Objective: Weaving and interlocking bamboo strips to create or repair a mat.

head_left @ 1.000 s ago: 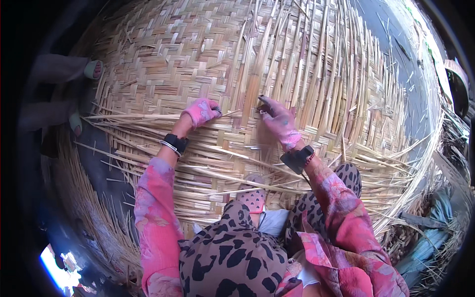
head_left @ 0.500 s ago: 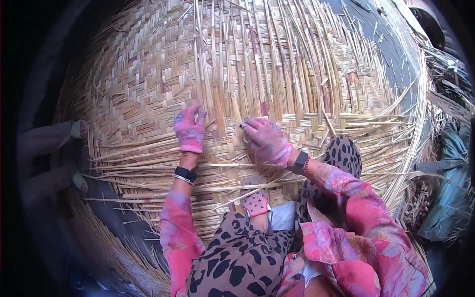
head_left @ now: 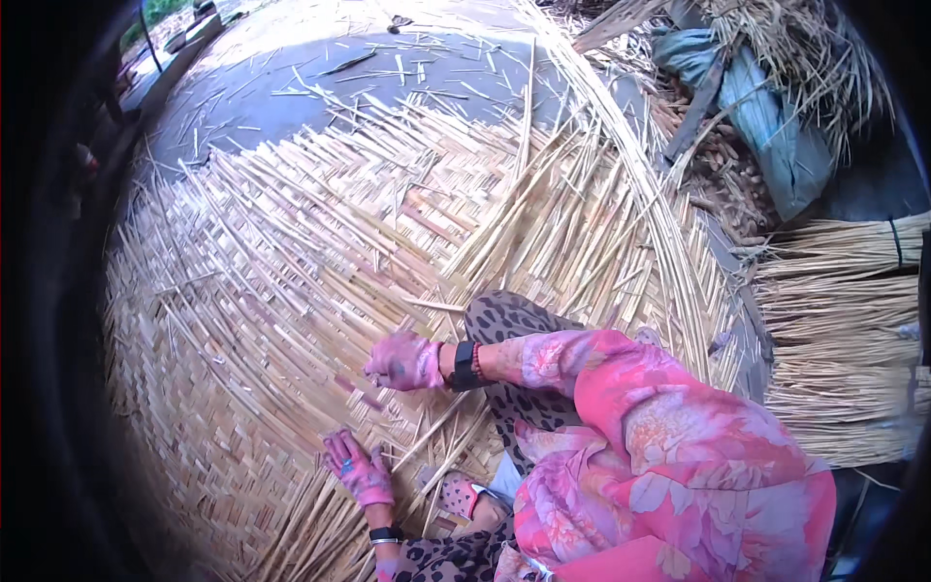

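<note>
A large woven mat (head_left: pixel 194 417) of pale split strips spreads under me, with loose strip ends standing out along its rows. My left hand (head_left: pixel 359 472), in a pink glove, lies on the weave with its fingers apart, holding nothing. Beyond it, my right hand (head_left: pixel 405 361), gloved too, is closed low over the mat's lengthwise strips (head_left: pixel 310 301). Its curled fingers hide whatever may be in them. Crosswise strips (head_left: pixel 320 514) lie loose beside the left hand. My shoe (head_left: pixel 456 493) with a heart pattern rests on the mat near that wrist.
Bundled straw-coloured strips (head_left: pixel 839 339) lie at the right. Behind them is a blue-green plastic sheet (head_left: pixel 776 136), beside a heap of brown pieces (head_left: pixel 722 175) and dry leaves (head_left: pixel 805 58). Scraps litter the grey ground (head_left: pixel 320 78) past the mat's far edge.
The view has swung to the right, bringing the bundled strips in and taking another person's feet out. My left hand has spread flat on the mat; my right hand's fingers are curled tighter.
</note>
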The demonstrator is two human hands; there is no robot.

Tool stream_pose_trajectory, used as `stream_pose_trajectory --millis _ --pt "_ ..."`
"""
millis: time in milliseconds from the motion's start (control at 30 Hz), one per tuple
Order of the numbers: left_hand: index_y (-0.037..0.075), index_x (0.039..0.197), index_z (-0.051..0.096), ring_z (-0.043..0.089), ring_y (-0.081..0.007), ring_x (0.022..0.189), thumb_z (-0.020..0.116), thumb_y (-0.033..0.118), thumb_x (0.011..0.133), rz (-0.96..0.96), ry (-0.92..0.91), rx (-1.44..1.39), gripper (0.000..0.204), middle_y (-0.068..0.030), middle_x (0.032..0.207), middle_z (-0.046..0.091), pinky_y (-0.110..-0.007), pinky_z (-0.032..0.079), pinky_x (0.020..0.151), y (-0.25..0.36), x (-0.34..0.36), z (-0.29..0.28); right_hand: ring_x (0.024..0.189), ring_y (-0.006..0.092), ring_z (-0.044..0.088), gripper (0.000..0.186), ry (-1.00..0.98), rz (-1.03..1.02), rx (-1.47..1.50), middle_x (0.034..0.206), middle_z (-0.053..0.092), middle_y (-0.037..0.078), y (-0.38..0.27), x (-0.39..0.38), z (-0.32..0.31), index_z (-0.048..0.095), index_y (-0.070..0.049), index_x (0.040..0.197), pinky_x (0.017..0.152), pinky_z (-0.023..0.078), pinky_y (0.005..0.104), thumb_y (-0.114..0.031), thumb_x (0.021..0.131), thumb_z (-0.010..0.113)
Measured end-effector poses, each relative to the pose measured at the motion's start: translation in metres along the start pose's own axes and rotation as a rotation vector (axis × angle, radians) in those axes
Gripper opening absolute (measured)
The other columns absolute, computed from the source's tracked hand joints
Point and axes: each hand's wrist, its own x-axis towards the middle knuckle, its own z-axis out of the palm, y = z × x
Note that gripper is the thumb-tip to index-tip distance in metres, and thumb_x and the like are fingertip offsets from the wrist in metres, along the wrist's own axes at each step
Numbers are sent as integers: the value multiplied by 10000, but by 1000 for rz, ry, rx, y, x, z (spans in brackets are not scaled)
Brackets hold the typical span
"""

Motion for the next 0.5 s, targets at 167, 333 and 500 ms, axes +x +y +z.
stream_pose_trajectory --millis 167,333,500 --pt "46 1222 483 387 -318 1223 664 178 759 24 -5 -222 514 -168 1292 441 -445 278 1040 -8 3 6 752 284 628 247 943 719 457 886 655 153 173 -188 -59 671 -85 913 686 505 386 -225 811 494" --pt "15 1179 538 581 -285 989 592 83 829 -158 90 -628 360 -161 1054 618 -368 442 883 1 21 -13 864 293 646 239 197 1406 -442 914 661 145 304 -436 27 684 -50 884 722 524 375 -103 827 458" --pt "-4 1129 584 591 -211 960 560 69 869 -32 -82 -686 271 -144 1059 619 -300 461 844 73 25 -63 970 310 616 279 831 1860 172 1033 642 144 280 -522 109 669 -57 982 796 504 394 -205 840 481"
